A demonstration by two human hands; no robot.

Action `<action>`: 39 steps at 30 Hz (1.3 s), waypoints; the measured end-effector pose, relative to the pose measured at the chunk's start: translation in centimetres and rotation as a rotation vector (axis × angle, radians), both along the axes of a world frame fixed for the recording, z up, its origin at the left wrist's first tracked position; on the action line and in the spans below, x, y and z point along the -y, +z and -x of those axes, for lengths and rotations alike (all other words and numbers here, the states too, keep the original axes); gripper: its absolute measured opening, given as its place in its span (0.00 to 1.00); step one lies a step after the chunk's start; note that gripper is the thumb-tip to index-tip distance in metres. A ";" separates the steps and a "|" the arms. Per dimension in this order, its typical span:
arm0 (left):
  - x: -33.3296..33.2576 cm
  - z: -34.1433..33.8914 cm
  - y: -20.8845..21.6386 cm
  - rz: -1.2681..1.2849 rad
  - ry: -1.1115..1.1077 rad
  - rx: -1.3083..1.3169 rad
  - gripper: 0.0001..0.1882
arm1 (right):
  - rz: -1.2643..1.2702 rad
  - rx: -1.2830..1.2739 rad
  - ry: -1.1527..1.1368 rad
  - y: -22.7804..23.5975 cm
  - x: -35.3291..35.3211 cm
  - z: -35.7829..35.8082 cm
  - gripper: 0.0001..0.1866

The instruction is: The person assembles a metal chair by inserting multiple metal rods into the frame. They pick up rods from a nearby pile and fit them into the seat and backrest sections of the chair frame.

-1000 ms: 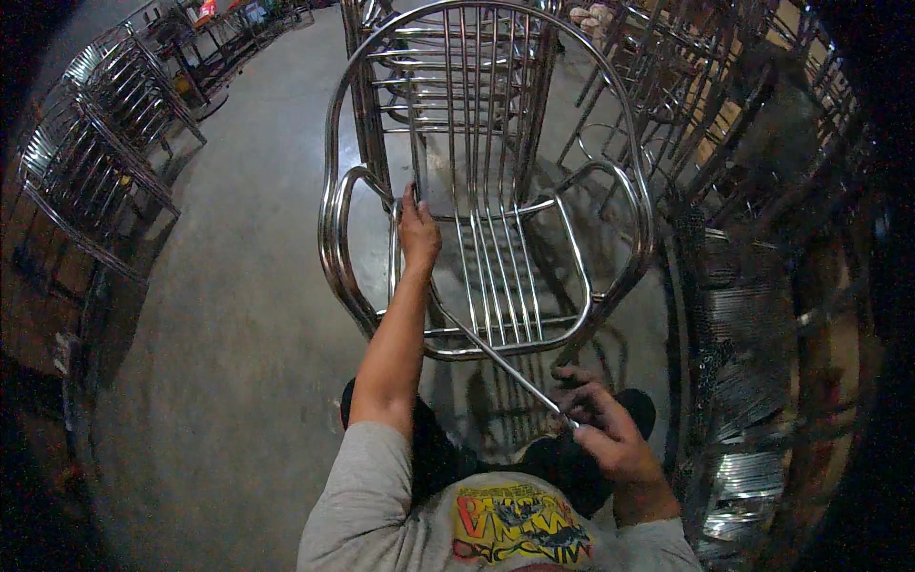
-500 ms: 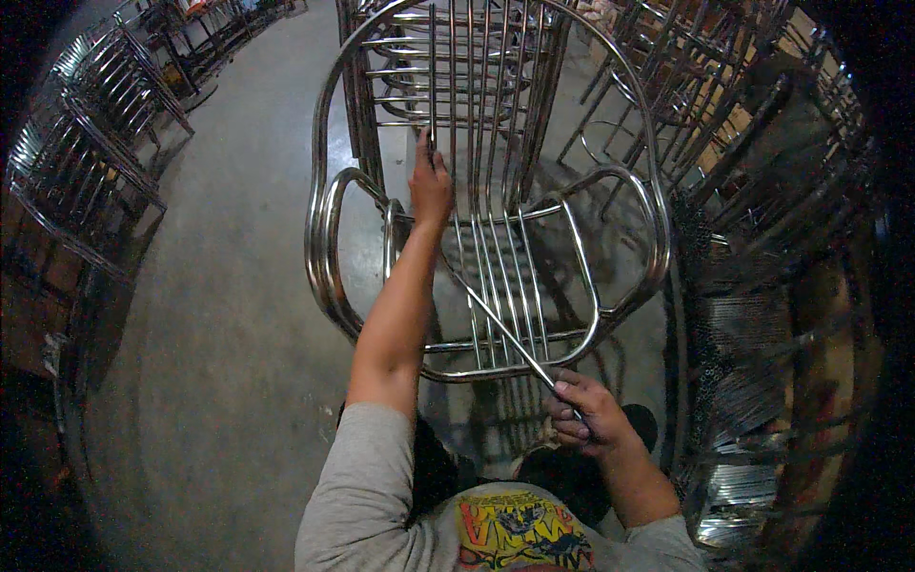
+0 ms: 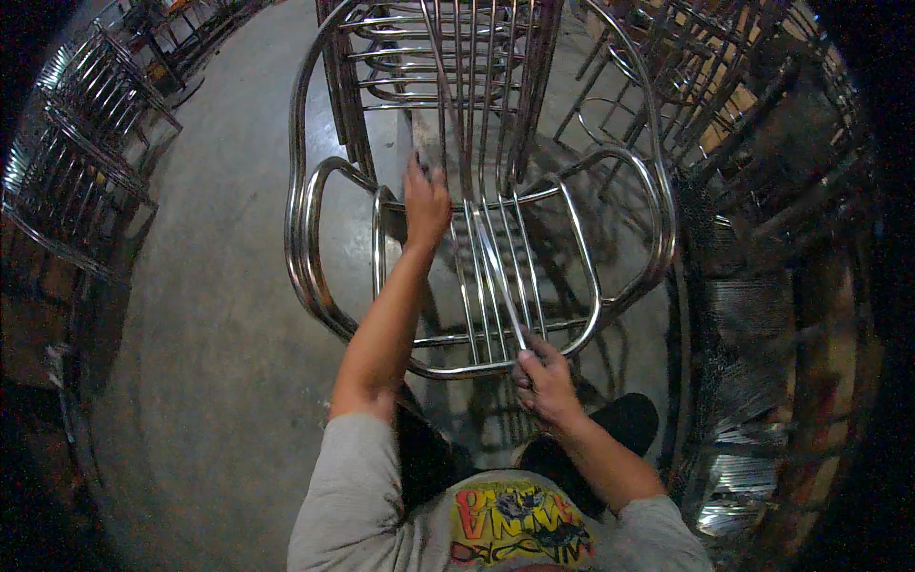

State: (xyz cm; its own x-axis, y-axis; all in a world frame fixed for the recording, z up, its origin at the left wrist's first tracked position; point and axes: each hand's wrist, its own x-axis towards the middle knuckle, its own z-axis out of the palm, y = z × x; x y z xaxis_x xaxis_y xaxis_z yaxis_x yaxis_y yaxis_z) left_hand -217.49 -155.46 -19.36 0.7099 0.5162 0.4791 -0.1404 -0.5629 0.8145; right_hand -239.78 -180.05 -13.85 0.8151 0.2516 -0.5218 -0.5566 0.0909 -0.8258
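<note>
Two hands on one steel chair (image 3: 610, 238). Left hand (image 3: 426, 205) grips the seat's far end where the back slats rise. Right hand (image 3: 545, 377) closed around a thin metal rod (image 3: 496, 272) at the near seat edge; rod's long axis points away from it, along the seat slats toward the left hand. Concrete floor (image 3: 219, 315) left of both.

Bare floor (image 3: 219, 315) left, stacked frames (image 3: 762, 238) right
</note>
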 end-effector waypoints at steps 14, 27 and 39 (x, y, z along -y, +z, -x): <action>4.1 21.3 0.1 -0.630 -0.512 -0.980 0.16 | -0.368 -0.231 0.046 -0.8 -0.1 -0.6 0.03; 3.3 21.4 -2.7 -0.490 -0.362 -0.654 0.14 | -0.367 -0.059 0.020 -2.3 -5.7 0.6 0.04; -0.1 17.6 -2.6 0.228 -0.504 -0.706 0.26 | 0.696 0.725 0.447 -6.5 -9.1 -4.6 0.20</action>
State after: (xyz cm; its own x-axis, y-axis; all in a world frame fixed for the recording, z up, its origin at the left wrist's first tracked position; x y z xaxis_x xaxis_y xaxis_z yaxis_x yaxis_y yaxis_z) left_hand -235.10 -155.40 -21.98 0.9685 0.0932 -0.2311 0.2491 -0.3841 0.8890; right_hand -235.20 -170.97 -20.31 0.8940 0.4371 -0.0986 0.2142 -0.6102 -0.7627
